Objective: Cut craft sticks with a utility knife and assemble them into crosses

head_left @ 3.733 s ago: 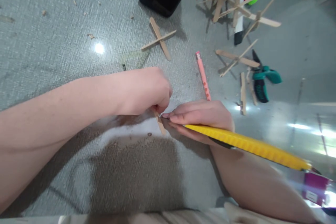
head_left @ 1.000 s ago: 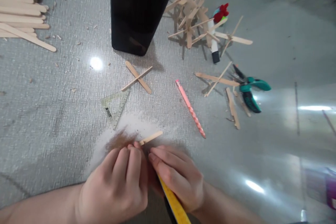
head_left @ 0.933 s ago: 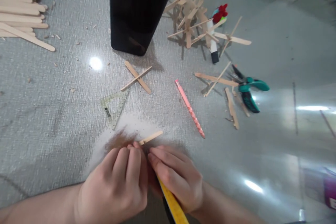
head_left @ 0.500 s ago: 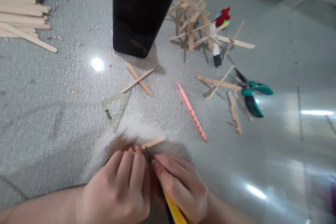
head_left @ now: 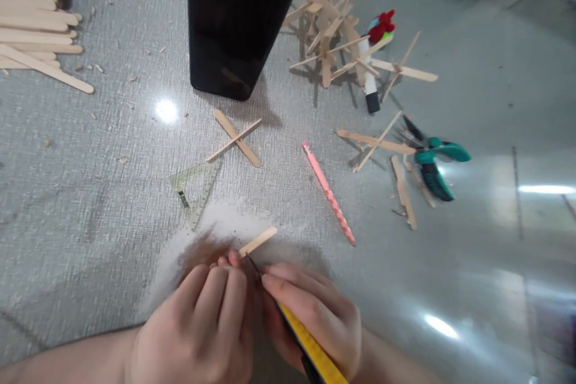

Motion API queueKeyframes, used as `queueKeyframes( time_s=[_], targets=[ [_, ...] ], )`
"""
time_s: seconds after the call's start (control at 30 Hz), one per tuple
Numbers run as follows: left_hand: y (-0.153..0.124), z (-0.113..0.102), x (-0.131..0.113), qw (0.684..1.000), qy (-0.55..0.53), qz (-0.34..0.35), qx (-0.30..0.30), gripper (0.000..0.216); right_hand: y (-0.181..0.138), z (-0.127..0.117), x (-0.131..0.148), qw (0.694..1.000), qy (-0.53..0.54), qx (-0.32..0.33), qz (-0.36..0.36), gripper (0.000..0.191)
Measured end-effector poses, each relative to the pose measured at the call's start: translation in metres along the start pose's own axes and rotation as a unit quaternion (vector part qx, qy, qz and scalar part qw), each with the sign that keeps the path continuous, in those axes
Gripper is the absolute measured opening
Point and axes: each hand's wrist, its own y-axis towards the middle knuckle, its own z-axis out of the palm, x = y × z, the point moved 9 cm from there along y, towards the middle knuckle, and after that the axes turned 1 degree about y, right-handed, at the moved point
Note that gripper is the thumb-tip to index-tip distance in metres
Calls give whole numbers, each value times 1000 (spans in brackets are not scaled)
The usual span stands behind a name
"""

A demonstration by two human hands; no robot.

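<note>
Left hand [head_left: 198,324] pinches a wood stick [head_left: 258,241] over the gray table [head_left: 112,210], long side slanting, round tip pointing away and right, right hand [head_left: 321,312] wraps around a yellow cutter [head_left: 315,351]

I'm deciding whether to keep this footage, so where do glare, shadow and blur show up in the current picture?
Head view: round glare off the black container's lower left corner, a bright streak right of the pliers; head view: soft shadow beside that container and the right hand; head view: upper right corner blurred, pencil fairly sharp.
</note>
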Motion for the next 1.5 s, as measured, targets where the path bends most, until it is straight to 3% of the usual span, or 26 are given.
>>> queueKeyframes(
  time_s=[0.63, 1.0, 1.5],
  targets=[
    [0, 0, 6, 999, -45, -19, -2, 19, 3, -1, 2, 1000, -16, 16, -8, 17],
    [2, 0, 8, 1000, -10, -20, 2, 24, -2, 0, 2, 1000, -23, 4, -6, 21],
    [2, 1, 10, 999, -47, -26, -2, 23, -4, -2, 0, 999, -29, -13, 24, 24]
  ],
)
